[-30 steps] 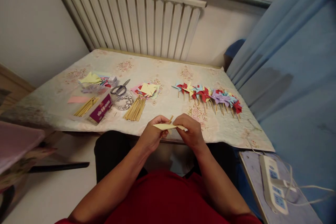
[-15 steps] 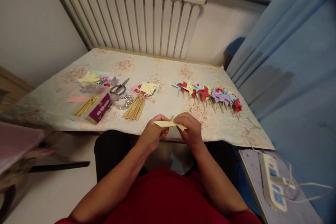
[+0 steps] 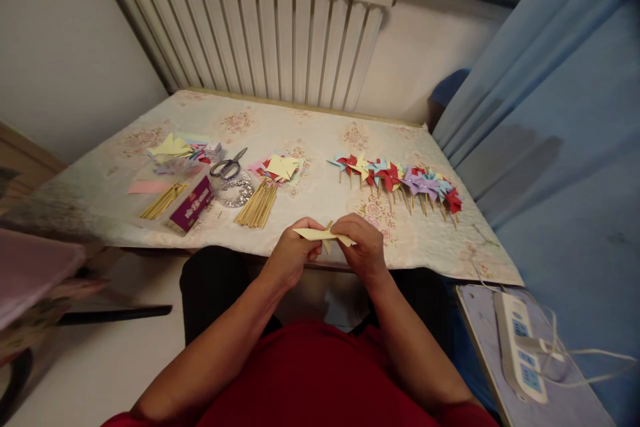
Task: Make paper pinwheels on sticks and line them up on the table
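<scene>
Between my two hands, over the table's front edge, is a pale yellow paper pinwheel (image 3: 315, 234) with its blades partly folded. My left hand (image 3: 294, 250) is closed on its left side, fingers pinching the paper from below. My right hand (image 3: 363, 243) grips the right side, with thumb and fingertips near the middle. Whether a pin or stick is under the fingers I cannot tell. Left of my hands lies a bundle of golden sticks (image 3: 256, 205), and behind it a stack of cut paper squares (image 3: 283, 167). Finished pinwheels (image 3: 389, 177) on sticks lie in a row to the right.
Scissors (image 3: 229, 167) rest on a round clear container of silvery pins (image 3: 235, 192). Beside it are a purple-sided box (image 3: 191, 207) with sticks and a pile of coloured paper (image 3: 173, 148). A power strip (image 3: 520, 347) with cables lies on a low stand at right.
Both hands stay almost in place on the yellow pinwheel. The paper tilts very slightly; the whole view shifts a little. Nothing is taken up or let go.
</scene>
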`<state>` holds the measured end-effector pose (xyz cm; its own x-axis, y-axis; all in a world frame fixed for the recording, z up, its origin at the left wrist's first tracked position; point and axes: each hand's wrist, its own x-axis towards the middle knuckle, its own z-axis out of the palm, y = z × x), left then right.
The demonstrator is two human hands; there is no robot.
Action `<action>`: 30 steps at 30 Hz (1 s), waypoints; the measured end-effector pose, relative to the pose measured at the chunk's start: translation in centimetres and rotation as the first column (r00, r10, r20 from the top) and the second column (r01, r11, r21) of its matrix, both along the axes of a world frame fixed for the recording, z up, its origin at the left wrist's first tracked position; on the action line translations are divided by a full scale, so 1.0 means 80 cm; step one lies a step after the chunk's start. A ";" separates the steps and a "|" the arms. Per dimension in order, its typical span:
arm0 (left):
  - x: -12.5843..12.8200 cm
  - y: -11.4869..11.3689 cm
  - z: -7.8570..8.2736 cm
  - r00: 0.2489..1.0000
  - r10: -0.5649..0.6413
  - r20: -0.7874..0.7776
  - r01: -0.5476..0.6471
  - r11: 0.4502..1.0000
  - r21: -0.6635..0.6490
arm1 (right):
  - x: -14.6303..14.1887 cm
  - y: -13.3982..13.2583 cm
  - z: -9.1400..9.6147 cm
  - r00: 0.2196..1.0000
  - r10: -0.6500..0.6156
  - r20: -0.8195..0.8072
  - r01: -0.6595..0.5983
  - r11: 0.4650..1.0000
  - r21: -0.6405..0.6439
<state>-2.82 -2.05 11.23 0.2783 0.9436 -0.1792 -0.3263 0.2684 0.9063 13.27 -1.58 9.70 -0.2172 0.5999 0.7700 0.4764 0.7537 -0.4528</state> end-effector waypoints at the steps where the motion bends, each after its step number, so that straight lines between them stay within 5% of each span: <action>1: 0.000 0.000 0.000 1.000 0.000 0.000 0.000 1.000 0.002 | 0.000 0.000 0.000 1.000 0.003 -0.003 -0.004 1.000 -0.001; 30: -0.001 0.001 -0.002 0.998 0.016 -0.068 -0.014 0.999 0.031 | 0.000 0.002 -0.001 1.000 0.018 -0.005 -0.018 1.000 -0.016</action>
<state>-2.93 -1.97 11.06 0.2519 0.9529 -0.1688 -0.2670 0.2361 0.9343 13.26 -1.45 9.60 -0.2244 0.6080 0.7615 0.4605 0.7549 -0.4670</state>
